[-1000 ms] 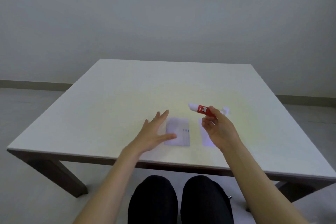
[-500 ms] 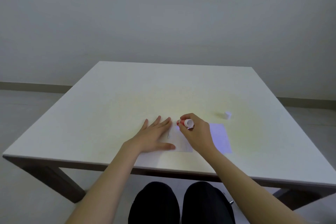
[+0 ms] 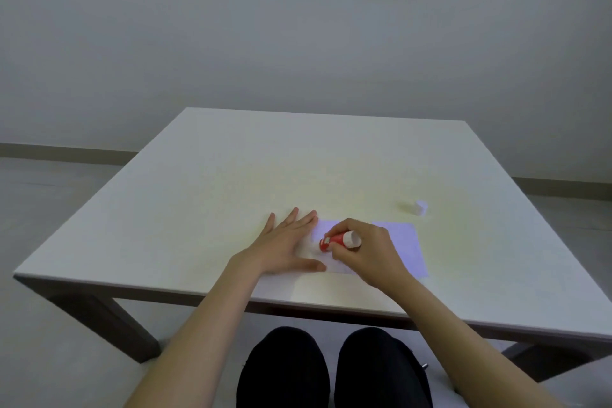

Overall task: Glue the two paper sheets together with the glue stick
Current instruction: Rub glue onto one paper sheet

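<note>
Two small white paper sheets lie side by side near the table's front edge. My left hand lies flat, fingers spread, on the left sheet, most of which is hidden. My right hand grips the red glue stick, tilted, with its lower tip down on the left sheet and its white end pointing up right. The right sheet lies bare just right of that hand. The glue stick's white cap rests on the table behind the right sheet.
The white table is square with dark legs; its front edge runs just in front of both wrists. My knees in black show below the edge. A grey wall and floor surround the table.
My right hand brought the glue stick down from above the right sheet onto the left sheet. My left hand dropped flat onto that sheet. The stick's tip has shifted slightly across the paper.
</note>
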### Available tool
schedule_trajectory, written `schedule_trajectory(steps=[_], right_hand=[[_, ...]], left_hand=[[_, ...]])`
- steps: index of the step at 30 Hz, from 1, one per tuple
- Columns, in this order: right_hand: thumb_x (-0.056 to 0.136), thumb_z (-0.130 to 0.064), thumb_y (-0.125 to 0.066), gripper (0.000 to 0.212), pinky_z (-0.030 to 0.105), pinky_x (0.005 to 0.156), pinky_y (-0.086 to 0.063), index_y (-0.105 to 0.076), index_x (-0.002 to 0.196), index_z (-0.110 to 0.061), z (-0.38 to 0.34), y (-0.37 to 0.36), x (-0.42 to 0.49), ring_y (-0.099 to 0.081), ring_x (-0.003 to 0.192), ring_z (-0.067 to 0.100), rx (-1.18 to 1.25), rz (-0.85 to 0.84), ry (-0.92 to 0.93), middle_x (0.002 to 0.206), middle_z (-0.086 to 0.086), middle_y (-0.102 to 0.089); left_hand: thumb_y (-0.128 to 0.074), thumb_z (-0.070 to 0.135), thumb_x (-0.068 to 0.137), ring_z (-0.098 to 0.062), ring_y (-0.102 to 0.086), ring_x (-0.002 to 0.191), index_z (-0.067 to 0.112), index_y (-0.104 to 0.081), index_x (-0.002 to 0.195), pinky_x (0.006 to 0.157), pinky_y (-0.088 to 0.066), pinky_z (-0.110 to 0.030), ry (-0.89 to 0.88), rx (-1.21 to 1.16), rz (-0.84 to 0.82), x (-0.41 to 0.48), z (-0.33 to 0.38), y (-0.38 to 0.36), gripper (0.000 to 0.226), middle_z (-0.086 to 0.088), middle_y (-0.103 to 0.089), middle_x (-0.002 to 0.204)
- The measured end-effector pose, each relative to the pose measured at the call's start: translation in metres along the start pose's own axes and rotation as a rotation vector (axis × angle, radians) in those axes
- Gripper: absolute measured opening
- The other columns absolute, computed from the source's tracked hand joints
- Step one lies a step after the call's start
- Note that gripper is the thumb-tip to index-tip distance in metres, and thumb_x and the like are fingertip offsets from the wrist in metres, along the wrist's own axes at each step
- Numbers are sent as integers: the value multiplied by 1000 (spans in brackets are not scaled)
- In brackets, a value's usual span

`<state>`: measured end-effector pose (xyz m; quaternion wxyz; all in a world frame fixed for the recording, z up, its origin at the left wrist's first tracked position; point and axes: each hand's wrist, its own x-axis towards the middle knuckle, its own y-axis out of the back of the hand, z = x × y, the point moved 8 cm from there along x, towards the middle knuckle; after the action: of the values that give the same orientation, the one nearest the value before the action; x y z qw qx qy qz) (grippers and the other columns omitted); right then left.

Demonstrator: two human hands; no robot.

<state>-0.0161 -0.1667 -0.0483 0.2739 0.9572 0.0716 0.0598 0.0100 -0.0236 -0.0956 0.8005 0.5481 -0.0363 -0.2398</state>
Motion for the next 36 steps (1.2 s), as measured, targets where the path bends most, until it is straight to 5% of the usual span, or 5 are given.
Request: schedule_trajectory(steps=[8, 13, 20, 32, 36], right_hand=[[84, -19, -66, 11, 11, 55, -43, -67, 94, -18, 7, 20, 5, -58, 57, 4, 1, 144, -73, 83, 8, -71], [78, -9, -65, 12, 16, 53, -47, -70, 86, -17, 4, 5, -8, -64, 51, 8, 14, -122, -71, 72, 7, -74], [78, -17, -70, 7, 41, 64, -56, -70, 85, -20, 20, 34, 2, -64, 61, 31, -17, 115, -121, 75, 0, -73], [78, -7, -65, 14, 5, 59, -42, -72, 84, -18, 13, 43, -9, -59, 63, -5, -154, -54, -54, 80, -9, -70], [76, -10, -66, 16, 19, 68, -51, -73, 80, -24, 13, 45, -14, -63, 71, 5, -178, -200, -65, 84, -6, -73]], left_hand=[[-54, 65, 79, -9, 15, 148, 27, -1, 153, 119, 14, -46, 4, 11, -8, -1, 0, 1, 99, 16, 5, 161], [-54, 68, 77, -9, 14, 148, 26, 0, 153, 119, 14, -46, 8, 4, -1, -1, 1, 0, 102, 17, 5, 160], [-54, 66, 79, -8, 14, 148, 26, 0, 153, 119, 14, -45, 0, 4, 1, -1, -1, 0, 100, 17, 5, 161], [-54, 66, 78, -7, 15, 147, 27, 1, 152, 119, 14, -45, 11, 3, -4, 0, -3, -1, 101, 18, 6, 160], [-54, 66, 78, -6, 15, 147, 27, 2, 152, 119, 14, -45, 11, 6, -6, 0, -2, -2, 101, 18, 6, 160]])
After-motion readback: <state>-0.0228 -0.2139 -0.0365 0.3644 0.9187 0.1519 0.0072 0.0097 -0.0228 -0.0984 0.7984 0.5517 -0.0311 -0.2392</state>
